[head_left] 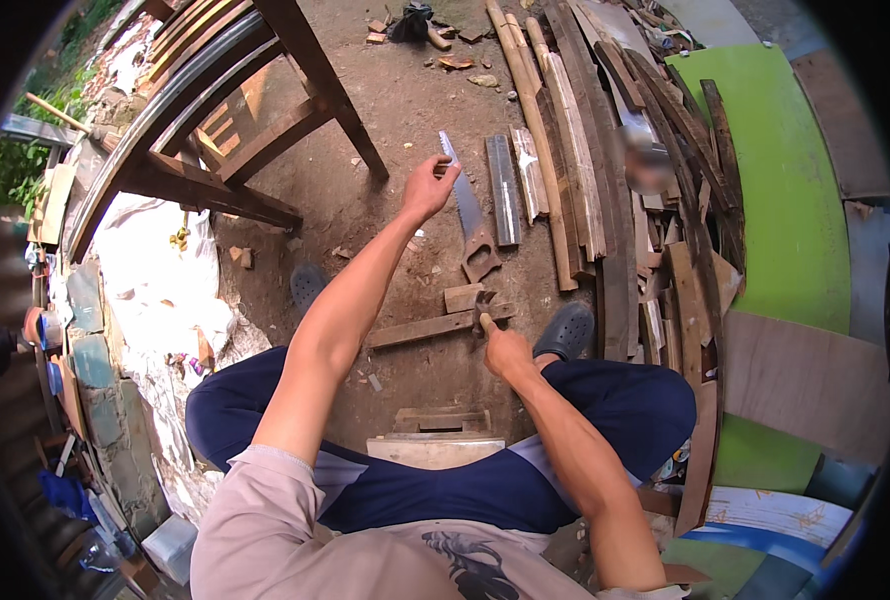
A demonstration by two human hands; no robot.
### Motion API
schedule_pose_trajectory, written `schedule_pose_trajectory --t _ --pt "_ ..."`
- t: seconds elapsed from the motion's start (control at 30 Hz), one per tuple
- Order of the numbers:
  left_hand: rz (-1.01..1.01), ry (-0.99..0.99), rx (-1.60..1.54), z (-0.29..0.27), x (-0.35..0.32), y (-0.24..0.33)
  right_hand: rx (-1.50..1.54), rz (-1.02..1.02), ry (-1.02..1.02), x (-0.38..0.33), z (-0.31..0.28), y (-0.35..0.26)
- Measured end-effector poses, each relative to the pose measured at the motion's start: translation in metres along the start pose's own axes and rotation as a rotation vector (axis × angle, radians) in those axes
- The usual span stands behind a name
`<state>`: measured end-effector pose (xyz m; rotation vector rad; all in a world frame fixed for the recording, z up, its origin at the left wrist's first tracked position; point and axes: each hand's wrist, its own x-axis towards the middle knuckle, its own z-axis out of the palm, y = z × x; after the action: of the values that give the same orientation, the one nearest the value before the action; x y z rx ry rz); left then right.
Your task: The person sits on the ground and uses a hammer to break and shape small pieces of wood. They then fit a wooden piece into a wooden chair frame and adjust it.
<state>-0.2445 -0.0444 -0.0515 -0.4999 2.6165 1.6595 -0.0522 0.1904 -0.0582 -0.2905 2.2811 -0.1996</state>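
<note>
My right hand [508,352] is wrapped round the handle of a claw hammer [483,305]. The hammer's head is over the right end of a narrow wooden plank [420,331] on the ground, with a small wood block [462,298] just beyond it. My left arm reaches forward, and my left hand [430,190] is above the far part of a handsaw [471,225]. Its fingers are curled together; what they hold, if anything, is too small to make out. The saw's wooden handle points back toward me.
A grey rectangular bar [503,190] lies right of the saw. Long timber pieces [575,160] and a green board [790,190] fill the right side. A wooden chair frame [275,150] rises at the upper left, near a white sheet [155,270]. Wood pieces [435,452] lie between my legs.
</note>
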Motion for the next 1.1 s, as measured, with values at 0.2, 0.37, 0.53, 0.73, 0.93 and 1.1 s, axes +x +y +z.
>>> schedule_pose_trajectory --t 0.2,0.37,0.53,0.73,0.93,1.1 --pt "-0.263 -0.489 0.633 0.021 -0.155 -0.173 -0.004 0.002 -0.013 0.003 0.001 -0.009" --pt "-0.266 -0.66 0.856 0.027 -0.231 -0.173 0.058 0.021 0.019 -0.007 0.0 -0.001" --pt "-0.168 -0.692 0.921 0.032 -0.252 -0.192 0.027 0.01 -0.097 -0.018 -0.029 -0.008" --pt "-0.203 -0.666 0.623 0.009 -0.27 -0.21 -0.003 0.211 -0.063 -0.028 -0.066 -0.011" --pt "-0.366 -0.706 0.508 -0.019 -0.278 -0.161 -0.019 0.324 0.069 -0.021 -0.037 0.031" --pt "-0.367 -0.819 0.427 -0.043 -0.286 -0.133 -0.041 0.282 -0.03 -0.004 -0.011 0.049"
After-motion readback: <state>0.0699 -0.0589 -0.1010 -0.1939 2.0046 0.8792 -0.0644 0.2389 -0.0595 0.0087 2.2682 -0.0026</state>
